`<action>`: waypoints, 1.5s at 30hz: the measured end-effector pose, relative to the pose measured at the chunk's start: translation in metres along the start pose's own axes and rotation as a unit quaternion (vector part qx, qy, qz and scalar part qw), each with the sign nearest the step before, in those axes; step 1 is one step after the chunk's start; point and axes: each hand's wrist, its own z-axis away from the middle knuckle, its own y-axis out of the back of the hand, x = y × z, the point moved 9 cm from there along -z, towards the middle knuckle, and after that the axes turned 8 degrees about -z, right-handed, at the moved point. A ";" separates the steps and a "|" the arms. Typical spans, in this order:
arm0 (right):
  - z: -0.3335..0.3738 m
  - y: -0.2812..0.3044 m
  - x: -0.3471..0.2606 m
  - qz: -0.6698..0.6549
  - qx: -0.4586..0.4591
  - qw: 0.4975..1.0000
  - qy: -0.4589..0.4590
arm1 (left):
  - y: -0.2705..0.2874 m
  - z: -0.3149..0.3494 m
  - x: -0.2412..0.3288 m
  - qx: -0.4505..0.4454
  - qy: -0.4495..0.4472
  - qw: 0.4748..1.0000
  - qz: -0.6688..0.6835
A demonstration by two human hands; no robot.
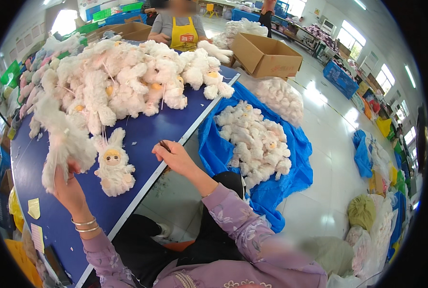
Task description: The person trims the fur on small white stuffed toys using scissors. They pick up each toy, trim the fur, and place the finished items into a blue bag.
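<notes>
My left hand (71,188) is closed on a white plush toy (65,149), lifted over the left part of the blue table and smeared by motion. My right hand (176,157) is at the table's near edge, its fingers closed round a small dark thin tool (164,145) whose kind I cannot make out. Between my hands a white plush doll (113,165) with long ears and a doll face lies face up on the table. Beyond it rises a large heap of white plush toys (123,79), with loose threads hanging off some.
At the table's right, a blue sheet (298,158) on the floor holds more plush toys (252,139). An open cardboard box (271,60) stands behind it. Across the table is a person in a yellow apron (184,36). Coloured plush pieces (36,72) lie far left; bags line the right wall.
</notes>
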 end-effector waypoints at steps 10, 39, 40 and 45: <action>0.020 -0.044 0.034 -0.359 -0.177 0.894 -0.202 | -0.107 0.039 -0.029 -0.187 0.204 0.947 0.163; 0.005 0.015 -0.014 0.120 0.071 0.990 0.019 | -0.163 0.073 -0.141 -0.300 0.321 0.894 0.087; 0.009 0.013 -0.015 0.159 0.052 0.986 0.022 | -0.161 0.074 -0.153 -0.290 0.357 0.884 0.086; 0.017 -0.013 -0.017 0.226 -0.025 0.972 0.060 | -0.142 0.071 -0.166 -0.238 0.434 0.856 0.150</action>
